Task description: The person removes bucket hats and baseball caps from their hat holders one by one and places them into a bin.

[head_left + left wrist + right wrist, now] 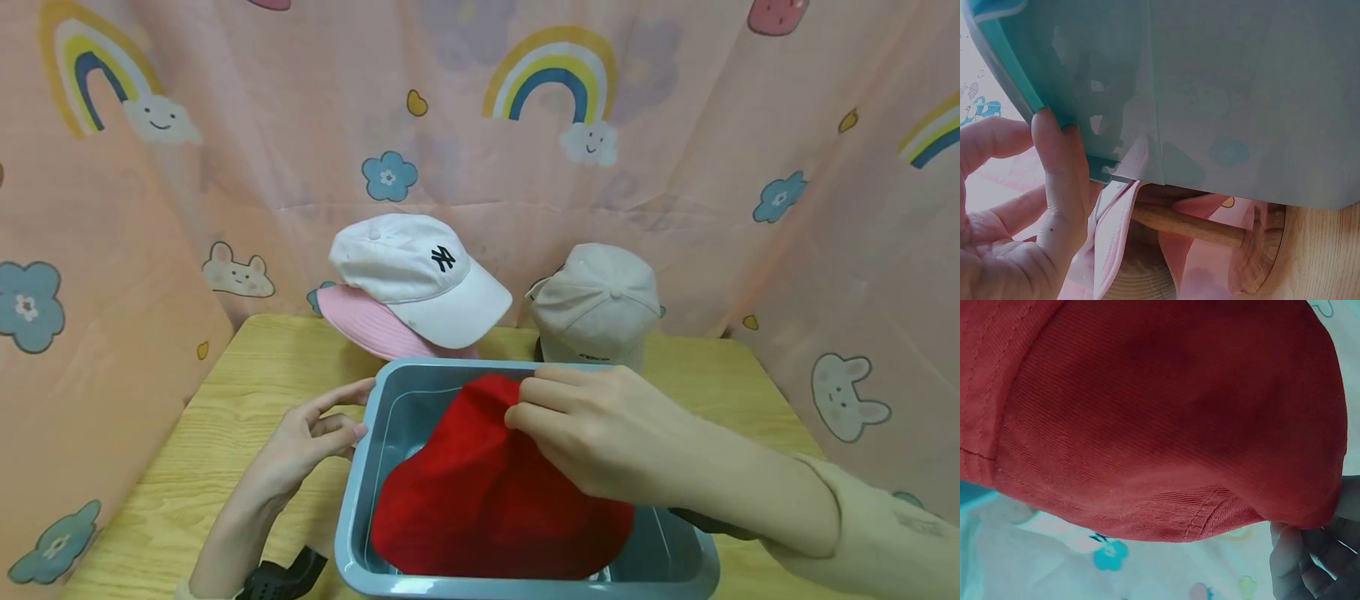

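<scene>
A red cap point(495, 492) is in a blue-grey plastic basin point(525, 588), its crown raised toward the far rim. My right hand point(592, 425) pinches the cloth at the top of the crown. In the right wrist view the cap point(1172, 419) fills most of the picture, with fingers point(1319, 556) at its lower right edge and stitched rows at left. My left hand point(307, 433) touches the basin's left rim from outside with its fingertips. The left wrist view has those fingers point(1054, 150) right under the lip of the basin point(1222, 87).
Behind the basin, a white cap with a black logo point(420, 258) lies on a pink brimmed hat point(375, 321). A beige cap point(600, 300) stands to its right at the back. The wooden table point(195, 467) meets a patterned pink curtain point(465, 108) on three sides.
</scene>
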A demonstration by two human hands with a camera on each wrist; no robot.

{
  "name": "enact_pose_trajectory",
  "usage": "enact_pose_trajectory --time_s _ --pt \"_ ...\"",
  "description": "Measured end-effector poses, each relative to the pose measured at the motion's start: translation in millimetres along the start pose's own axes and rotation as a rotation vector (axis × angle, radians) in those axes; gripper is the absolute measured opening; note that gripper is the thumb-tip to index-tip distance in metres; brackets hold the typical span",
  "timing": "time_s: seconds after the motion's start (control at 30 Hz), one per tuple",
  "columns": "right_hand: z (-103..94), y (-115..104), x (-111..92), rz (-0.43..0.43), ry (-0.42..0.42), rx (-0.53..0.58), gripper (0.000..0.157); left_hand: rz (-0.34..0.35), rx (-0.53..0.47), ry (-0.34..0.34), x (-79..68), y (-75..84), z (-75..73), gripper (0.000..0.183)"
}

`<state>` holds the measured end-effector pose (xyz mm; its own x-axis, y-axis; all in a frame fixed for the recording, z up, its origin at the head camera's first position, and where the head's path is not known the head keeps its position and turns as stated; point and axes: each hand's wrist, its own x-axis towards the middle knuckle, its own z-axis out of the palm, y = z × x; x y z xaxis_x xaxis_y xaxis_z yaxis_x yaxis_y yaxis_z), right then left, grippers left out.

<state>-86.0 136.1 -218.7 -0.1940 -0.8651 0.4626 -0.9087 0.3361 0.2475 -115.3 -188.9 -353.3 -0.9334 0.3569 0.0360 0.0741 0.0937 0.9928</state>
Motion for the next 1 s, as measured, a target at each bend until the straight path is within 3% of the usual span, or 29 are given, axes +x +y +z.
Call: enact_pose_trajectory --time_s 0.13,0.4,1.0 --pt "11.4 4 -2 0.011 -0.024 -0.005 0.011 -0.001 -0.006 -0.001 -0.3 -0.4 0.3 0.055" --pt "30.0 10 -5 0.059 -0.156 -0.031 0.017 -0.006 0.004 0.004 0.2 -0.7 0.3 0.055" --pt "61.0 15 -12 0.129 -0.339 0.026 0.01 0.009 0.014 -0.001 0.5 -0.3 -0.5 0.054"
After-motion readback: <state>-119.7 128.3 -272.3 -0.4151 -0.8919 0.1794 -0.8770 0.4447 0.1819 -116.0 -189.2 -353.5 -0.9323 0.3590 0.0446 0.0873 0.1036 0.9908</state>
